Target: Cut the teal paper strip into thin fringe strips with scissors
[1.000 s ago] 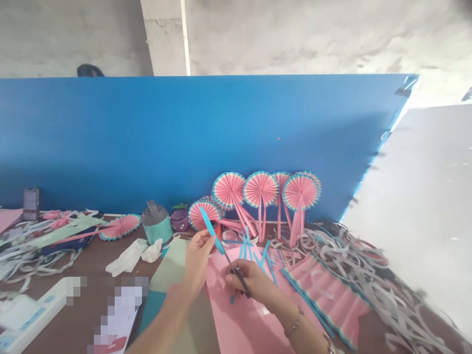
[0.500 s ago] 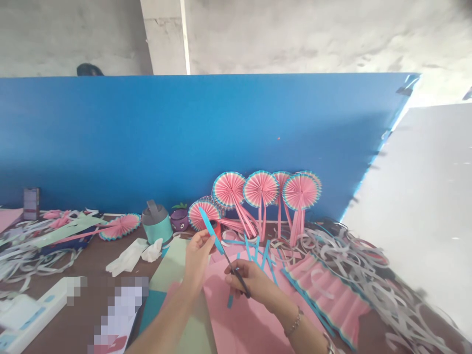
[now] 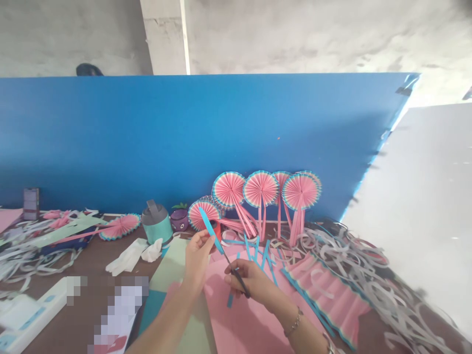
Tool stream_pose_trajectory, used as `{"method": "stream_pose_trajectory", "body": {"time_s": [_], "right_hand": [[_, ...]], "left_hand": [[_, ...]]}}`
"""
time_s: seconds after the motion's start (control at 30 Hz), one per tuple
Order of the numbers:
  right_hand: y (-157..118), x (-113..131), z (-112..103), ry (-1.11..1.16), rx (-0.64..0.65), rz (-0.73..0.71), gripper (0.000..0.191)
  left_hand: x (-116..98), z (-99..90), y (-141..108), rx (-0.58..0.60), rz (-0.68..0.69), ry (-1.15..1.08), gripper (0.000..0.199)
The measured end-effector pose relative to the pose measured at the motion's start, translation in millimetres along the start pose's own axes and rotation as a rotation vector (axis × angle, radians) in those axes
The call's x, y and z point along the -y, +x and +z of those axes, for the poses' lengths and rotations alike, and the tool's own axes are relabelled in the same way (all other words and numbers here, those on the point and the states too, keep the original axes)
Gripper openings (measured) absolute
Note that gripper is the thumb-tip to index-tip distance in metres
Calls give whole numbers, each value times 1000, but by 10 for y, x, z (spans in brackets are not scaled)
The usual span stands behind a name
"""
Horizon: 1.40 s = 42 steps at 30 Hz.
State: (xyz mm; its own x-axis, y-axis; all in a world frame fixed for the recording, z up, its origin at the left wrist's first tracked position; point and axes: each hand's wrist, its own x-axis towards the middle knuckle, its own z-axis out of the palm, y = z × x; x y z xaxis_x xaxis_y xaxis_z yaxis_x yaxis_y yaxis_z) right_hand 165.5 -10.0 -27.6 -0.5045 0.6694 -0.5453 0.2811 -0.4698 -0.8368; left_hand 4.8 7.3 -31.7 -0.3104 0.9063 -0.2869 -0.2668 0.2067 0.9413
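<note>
A narrow blue paper strip (image 3: pixel 207 223) is pinched in my left hand (image 3: pixel 198 251), its upper end pointing up and to the left. My right hand (image 3: pixel 250 281) grips dark-handled scissors (image 3: pixel 239 280), whose blades reach up to the strip's lower part beside my left fingertips. Whether the blades are apart is too small to tell. Below both hands lies pink paper (image 3: pixel 243 324), with several short blue strips (image 3: pixel 257 248) scattered at its far end. Pale green sheets (image 3: pixel 173 263) lie under my left forearm.
Pink pleated paper fans (image 3: pixel 261 189) lean against a blue partition (image 3: pixel 221 123). A teal cup (image 3: pixel 158 228) and purple pot (image 3: pixel 179 220) stand at the back. Curled paper strips (image 3: pixel 342 255) and a pleated sheet (image 3: pixel 328 295) lie right; a power strip (image 3: pixel 37 314) lies left.
</note>
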Motion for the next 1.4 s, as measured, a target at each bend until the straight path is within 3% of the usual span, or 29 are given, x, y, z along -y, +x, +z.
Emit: {"method": "stream_pose_trajectory", "body": {"time_s": [0.57, 0.9, 1.2, 1.4], "right_hand": [[16, -62, -3, 1, 9, -24, 61], [-9, 45, 32, 39, -37, -30, 76], [23, -47, -1, 34, -25, -39, 58], [6, -9, 11, 31, -44, -12, 60]], "left_hand": [[-52, 21, -25, -11, -29, -35, 57], [-12, 8, -10, -18, -27, -37, 57], [-39, 17, -30, -28, -37, -45, 58], [-69, 19, -36, -15, -56, -52, 57]]}}
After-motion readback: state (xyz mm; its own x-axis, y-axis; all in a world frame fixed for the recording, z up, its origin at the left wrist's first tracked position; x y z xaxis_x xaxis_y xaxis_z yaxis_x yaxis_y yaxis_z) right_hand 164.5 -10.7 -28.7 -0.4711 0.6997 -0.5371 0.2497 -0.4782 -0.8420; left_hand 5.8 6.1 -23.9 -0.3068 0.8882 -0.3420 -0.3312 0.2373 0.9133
